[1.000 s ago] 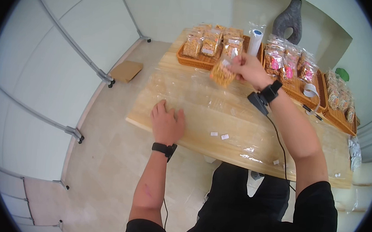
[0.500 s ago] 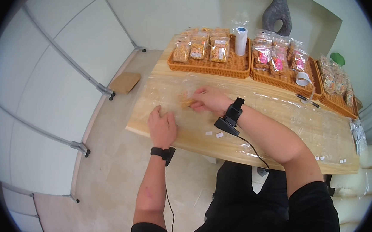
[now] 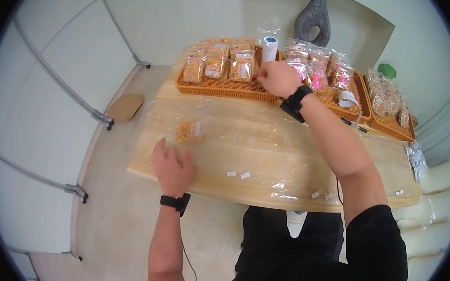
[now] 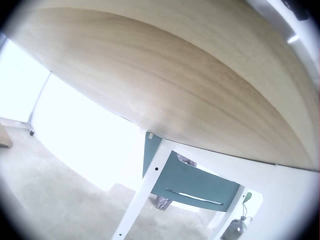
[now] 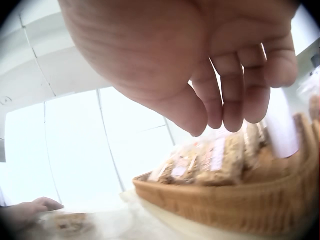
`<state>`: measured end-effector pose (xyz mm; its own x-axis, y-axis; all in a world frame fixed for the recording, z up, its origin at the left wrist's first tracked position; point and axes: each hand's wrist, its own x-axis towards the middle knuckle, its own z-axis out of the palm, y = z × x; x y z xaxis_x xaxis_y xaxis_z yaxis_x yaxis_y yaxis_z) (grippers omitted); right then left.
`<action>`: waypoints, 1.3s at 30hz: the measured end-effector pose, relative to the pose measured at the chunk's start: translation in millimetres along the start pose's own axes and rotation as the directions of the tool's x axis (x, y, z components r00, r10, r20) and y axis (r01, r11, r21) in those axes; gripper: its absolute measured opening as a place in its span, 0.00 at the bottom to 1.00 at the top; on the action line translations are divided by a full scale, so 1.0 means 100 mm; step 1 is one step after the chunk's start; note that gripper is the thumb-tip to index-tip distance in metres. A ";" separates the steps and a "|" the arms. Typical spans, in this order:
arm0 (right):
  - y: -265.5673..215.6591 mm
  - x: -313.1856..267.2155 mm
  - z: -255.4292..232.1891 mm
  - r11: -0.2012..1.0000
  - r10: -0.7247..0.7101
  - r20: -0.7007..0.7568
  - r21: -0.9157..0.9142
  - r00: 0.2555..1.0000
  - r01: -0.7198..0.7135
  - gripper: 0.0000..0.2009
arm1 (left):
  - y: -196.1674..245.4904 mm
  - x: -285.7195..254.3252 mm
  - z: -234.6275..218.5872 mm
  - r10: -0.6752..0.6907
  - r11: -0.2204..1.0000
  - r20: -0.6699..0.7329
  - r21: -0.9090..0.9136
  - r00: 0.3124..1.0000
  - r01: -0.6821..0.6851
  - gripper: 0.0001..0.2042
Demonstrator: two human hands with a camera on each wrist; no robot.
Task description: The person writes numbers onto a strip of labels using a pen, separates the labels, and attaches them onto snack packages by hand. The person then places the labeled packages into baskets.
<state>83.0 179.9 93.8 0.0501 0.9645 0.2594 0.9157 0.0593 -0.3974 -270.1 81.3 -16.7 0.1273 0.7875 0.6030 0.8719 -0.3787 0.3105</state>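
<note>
A clear bag of golden crunchy snack (image 3: pixel 189 131) with a white label lies on the plastic-covered table (image 3: pixel 245 152). Just in front of it, my left hand (image 3: pixel 173 169) rests near the table's edge with fingers spread and holding nothing. My right hand (image 3: pixel 280 79) hovers over the right part of a wicker basket (image 3: pixel 228 92) with several similar bags (image 3: pixel 241 68) in it. In the right wrist view the fingers (image 5: pixel 232 107) of that hand hang loosely bent with nothing between them. Only the table's underside and the floor show in the left wrist view.
A white roll (image 3: pixel 269 48) with a blue end stands in the left basket. Beside it are a basket (image 3: pixel 361 92) of pink-labelled bags with a label roll (image 3: pixel 347 99), and a third basket (image 3: pixel 393 129) of bags. Small white labels (image 3: pixel 245 175) lie at the front.
My right hand carried the snack bag from the basket to the table by my left hand and let go of it. It has now moved back right to the basket.
</note>
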 end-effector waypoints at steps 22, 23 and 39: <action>1.07 -0.28 -0.92 0.903 0.093 0.170 -0.429 0.981 -0.011 0.10 | -0.02 -0.03 -0.01 -0.054 0.999 0.009 -0.003 0.999 0.054 0.15; 1.08 -0.34 -0.98 0.905 0.091 0.161 -0.424 0.983 -0.014 0.10 | -0.03 -0.03 0.01 -0.045 0.999 0.003 0.002 0.999 0.045 0.15; 0.77 -1.44 -0.55 0.782 0.131 0.320 0.549 0.938 -0.296 0.12 | 1.56 -0.42 0.37 0.228 0.968 0.256 -0.165 0.939 -0.190 0.23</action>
<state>168.2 31.7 74.4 0.0389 0.9951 -0.0905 0.4824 -0.0980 -0.8705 -122.2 7.4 -21.2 0.4395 0.7781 0.4488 0.7416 -0.5962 0.3075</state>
